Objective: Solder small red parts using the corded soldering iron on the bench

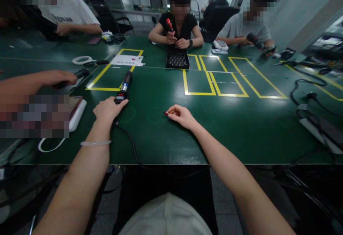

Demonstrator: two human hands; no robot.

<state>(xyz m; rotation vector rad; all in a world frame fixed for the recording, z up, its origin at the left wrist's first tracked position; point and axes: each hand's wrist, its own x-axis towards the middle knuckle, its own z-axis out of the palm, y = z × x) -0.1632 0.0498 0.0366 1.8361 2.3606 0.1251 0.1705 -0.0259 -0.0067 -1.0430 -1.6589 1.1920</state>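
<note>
My left hand [108, 110] is closed on the rear end of a black corded electric screwdriver [125, 82] with a silver and blue band. The tool lies on the green table [238, 120] and points away from me; its black cord [131, 138] runs back over the near edge. To the right, my right hand [182, 115] hovers low over the table. Between its thumb and fingers it pinches a small red and black piece [166, 113], too small to name. Some of the fingers are curled out of sight.
Across the table a person [193, 28] holds a red tool [169, 24] over a black tray [177, 60]. Paper [127, 60] lies inside yellow tape [103, 89]. A co-worker's hand [64, 78] reaches in at left near a white-edged device [78, 115]. Cables [297, 88] clutter the right.
</note>
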